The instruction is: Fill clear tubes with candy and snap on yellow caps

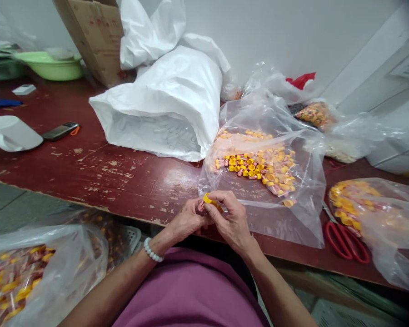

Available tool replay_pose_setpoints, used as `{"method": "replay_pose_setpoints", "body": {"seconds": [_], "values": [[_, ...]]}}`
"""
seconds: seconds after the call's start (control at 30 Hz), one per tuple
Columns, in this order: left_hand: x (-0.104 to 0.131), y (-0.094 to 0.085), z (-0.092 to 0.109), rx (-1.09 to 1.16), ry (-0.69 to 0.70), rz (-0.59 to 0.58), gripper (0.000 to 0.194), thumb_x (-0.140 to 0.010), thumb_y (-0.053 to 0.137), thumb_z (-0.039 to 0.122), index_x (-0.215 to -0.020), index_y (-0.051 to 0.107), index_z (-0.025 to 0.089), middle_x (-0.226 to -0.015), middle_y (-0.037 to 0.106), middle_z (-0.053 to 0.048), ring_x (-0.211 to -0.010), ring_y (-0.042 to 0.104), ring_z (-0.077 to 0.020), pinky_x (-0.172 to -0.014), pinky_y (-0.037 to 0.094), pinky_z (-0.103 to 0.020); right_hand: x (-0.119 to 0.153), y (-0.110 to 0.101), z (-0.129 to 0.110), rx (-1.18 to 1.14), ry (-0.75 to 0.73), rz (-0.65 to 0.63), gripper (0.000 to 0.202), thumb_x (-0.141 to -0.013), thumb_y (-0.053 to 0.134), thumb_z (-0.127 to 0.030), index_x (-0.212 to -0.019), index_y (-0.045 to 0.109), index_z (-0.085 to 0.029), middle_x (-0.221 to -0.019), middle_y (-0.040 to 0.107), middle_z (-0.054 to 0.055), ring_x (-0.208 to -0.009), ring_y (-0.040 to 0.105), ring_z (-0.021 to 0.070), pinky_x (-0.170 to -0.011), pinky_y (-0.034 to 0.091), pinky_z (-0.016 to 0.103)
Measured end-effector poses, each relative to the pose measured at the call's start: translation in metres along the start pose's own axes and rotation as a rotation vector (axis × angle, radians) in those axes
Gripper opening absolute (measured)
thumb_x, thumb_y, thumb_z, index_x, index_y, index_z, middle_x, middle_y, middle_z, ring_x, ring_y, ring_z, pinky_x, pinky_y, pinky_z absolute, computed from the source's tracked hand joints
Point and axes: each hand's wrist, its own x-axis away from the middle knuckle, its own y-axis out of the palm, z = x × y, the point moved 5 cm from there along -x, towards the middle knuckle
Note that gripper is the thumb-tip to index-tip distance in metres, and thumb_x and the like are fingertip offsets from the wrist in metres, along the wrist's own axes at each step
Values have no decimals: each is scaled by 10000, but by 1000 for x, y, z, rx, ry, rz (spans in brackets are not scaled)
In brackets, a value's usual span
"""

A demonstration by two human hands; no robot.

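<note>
This looks like a small hand-assembly workshop. The counter point(88, 175) is a long red surface with its paint worn through in patches. Small yellow-and-red pieces point(247, 168) lie in bulk in an open clear bag point(279, 222) at 3 o'clock, with more bagged at 4 and 8 o'clock. A white sack point(177, 86) of clear bits stands at 11 o'clock, beside a carton point(97, 45). Red-handled scissors point(334, 223) lie at 4 o'clock. The wall point(276, 36) is plain, the floor point(7, 200) tiled.
</note>
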Motion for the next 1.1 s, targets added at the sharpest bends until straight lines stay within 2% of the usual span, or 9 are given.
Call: {"method": "replay_pose_setpoints", "body": {"seconds": [0.13, 0.23, 0.33, 0.43, 0.5, 0.73, 0.87, 0.97, 1.1], "values": [[3, 1, 1, 36, -4, -11, 78, -619, 591, 165, -686, 556, 146, -537, 454, 60, -441, 371, -57, -400, 295, -175, 2, 0, -13, 170, -169, -90, 120, -829, 593, -275, -937, 631, -240, -1154, 610, 68, -1084, 528, 217, -938, 417, 417], [4, 1, 6, 105, 14, -10, 106, -577, 603, 131, -682, 591, 133, -607, 512, 35, -526, 426, -80, -469, 354, -193, 7, 5, -16, 198, -204, -201, 236, -790, 638, -327, -1002, 601, -230, -1204, 585, 77, -1117, 506, 227, -966, 402, 423], [3, -1, 12, 124, 10, -15, 71, -588, 618, 118, -656, 597, 122, -610, 533, 21, -548, 447, -90, -503, 368, -203, 12, 13, -13, 204, -218, -247, 526, -733, 692, -429, -1180, 509, -223, -1282, 528, 107, -1180, 474, 252, -988, 392, 434], [3, -1, 14, 174, -8, -57, 91, -606, 624, 115, -696, 608, 119, -611, 546, 15, -556, 473, -100, -519, 374, -209, 13, 20, -9, 254, -217, -186, 930, -661, 732, -498, -1404, 259, -199, -1375, 432, 156, -1248, 421, 291, -1007, 372, 464], [4, -2, 13, 250, -17, -49, 140, -605, 624, 104, -744, 621, 118, -649, 563, 7, -610, 507, -112, -579, 409, -219, 10, 27, -8, 311, -226, -167, 1055, -630, 748, -504, -1444, 165, -171, -1399, 394, 180, -1264, 397, 312, -1012, 359, 483], [11, -7, -5, 422, -75, -12, 243, -547, 620, 54, -776, 623, 134, -704, 594, 5, -682, 530, -120, -653, 442, -233, 6, 40, -20, 459, -388, -252, 723, -674, 696, -497, -1255, 467, -132, -1071, 597, 152, -918, 516, 293, -814, 442, 450], [21, -5, -11, 498, -69, -43, 178, -486, 645, 74, -653, 607, 122, -638, 559, 7, -624, 495, -104, -566, 410, -210, 11, 42, -31, 463, -551, -276, 690, -705, 667, -482, -1262, 454, -136, -973, 604, 147, -846, 518, 288, -747, 448, 433], [30, -11, -22, 602, -141, -14, 152, -464, 657, 100, -572, 555, 129, -564, 511, 19, -536, 479, -94, -478, 379, -208, 10, 59, -33, 391, -586, -349, 698, -717, 653, -500, -1293, 433, -172, -976, 602, 135, -868, 533, 292, -758, 458, 438], [60, -44, -28, 688, -45, 165, 210, -482, 720, 106, -653, 599, 118, -621, 554, 6, -547, 520, -93, -495, 429, -202, 11, 89, -35, 201, -518, -493, 827, -732, 626, -565, -1391, 309, -179, -1209, 528, 156, -1076, 517, 309, -861, 471, 458]]}}
